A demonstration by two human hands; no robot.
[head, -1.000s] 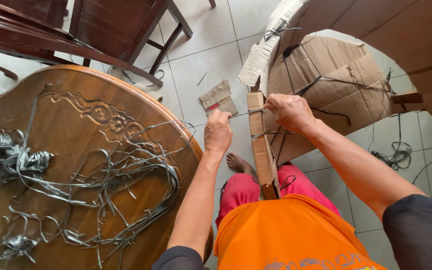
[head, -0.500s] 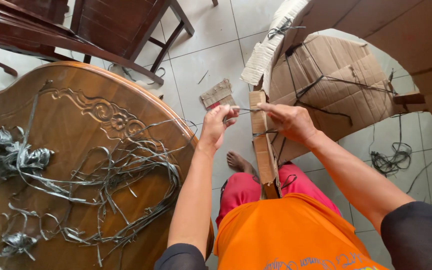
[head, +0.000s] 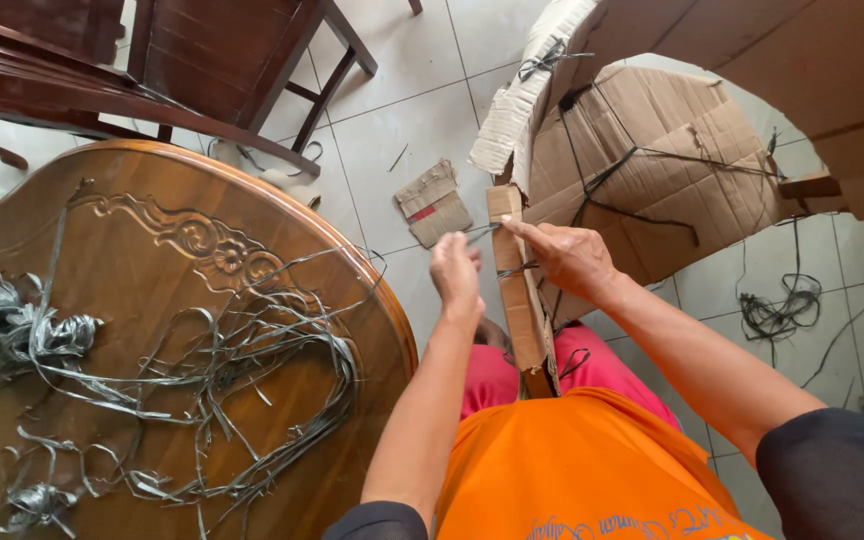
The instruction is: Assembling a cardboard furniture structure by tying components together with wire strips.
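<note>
Grey strap [head: 480, 231] is pinched by left hand [head: 455, 272] and right hand [head: 570, 260] over a cardboard strip [head: 518, 290]; right, a torn cardboard box [head: 652, 170] holds black straps.

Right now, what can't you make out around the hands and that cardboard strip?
- Head view: whether the left hand pinches the thin grey strap; its fingers hide the grip.
- Lower end of the cardboard strip: hidden behind the orange shirt.
- Big cardboard piece: cut off by the top and right edges.
</note>
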